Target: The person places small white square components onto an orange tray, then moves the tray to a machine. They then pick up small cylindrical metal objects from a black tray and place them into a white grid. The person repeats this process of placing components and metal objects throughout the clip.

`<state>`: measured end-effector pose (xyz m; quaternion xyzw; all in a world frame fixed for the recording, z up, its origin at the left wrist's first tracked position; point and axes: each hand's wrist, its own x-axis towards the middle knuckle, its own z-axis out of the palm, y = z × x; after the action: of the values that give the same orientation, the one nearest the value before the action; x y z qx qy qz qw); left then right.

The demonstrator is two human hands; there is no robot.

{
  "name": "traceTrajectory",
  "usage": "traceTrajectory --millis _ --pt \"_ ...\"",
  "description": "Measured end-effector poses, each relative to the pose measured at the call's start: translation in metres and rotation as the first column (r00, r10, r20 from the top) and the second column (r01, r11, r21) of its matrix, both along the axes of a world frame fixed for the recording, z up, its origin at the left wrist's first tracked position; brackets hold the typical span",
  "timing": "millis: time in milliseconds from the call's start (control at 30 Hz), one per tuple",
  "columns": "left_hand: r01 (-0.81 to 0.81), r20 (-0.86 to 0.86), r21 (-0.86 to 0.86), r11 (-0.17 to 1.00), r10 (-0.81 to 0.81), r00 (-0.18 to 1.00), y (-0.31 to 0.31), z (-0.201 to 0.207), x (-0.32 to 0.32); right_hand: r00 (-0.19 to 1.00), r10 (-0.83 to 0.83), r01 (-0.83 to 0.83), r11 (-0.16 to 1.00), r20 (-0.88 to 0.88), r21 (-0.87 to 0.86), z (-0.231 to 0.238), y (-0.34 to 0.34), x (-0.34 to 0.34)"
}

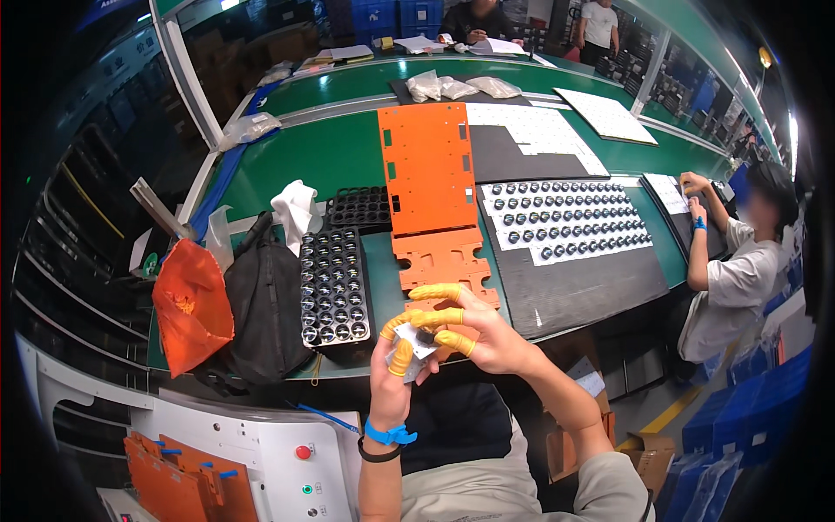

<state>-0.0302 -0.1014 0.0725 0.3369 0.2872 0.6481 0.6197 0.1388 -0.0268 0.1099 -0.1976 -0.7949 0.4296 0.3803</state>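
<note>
My left hand [393, 370], with yellow finger cots and a blue wrist strap, is closed around the edge of a small white plate [407, 331] in front of my body. My right hand [487, 335], also in yellow finger cots, pinches a small dark piece [424, 337] against that plate. The exact kind of both parts is too small to make out. Just beyond my hands lies an orange notched fixture [439, 257] on the green table. A black tray [333, 287] filled with round, shiny lens-like parts sits left of my hands.
A white board [565, 213] carries rows of round black parts on a dark mat [583, 296]. A taller orange panel [426, 165] lies beyond the fixture. An orange bag [193, 304] and a black bag [265, 304] are at left. At right, a co-worker [739, 261] handles a white sheet.
</note>
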Motion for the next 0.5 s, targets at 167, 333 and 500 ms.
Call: traceTrajectory --millis 167,333,500 --pt "0.008 -0.026 -0.013 1.000 -0.009 1.000 0.001 0.002 -0.001 0.999 0.013 -0.017 0.996 0.052 0.086 0.001 0.001 0.002" --pt "0.034 -0.016 -0.045 0.998 -0.035 0.999 -0.001 0.001 -0.001 0.994 0.015 -0.031 0.987 0.104 0.159 0.001 0.002 0.008" --pt "0.022 0.051 -0.071 0.997 -0.018 0.999 0.000 -0.001 0.005 0.984 -0.075 0.021 0.952 0.164 0.305 0.002 -0.001 0.012"
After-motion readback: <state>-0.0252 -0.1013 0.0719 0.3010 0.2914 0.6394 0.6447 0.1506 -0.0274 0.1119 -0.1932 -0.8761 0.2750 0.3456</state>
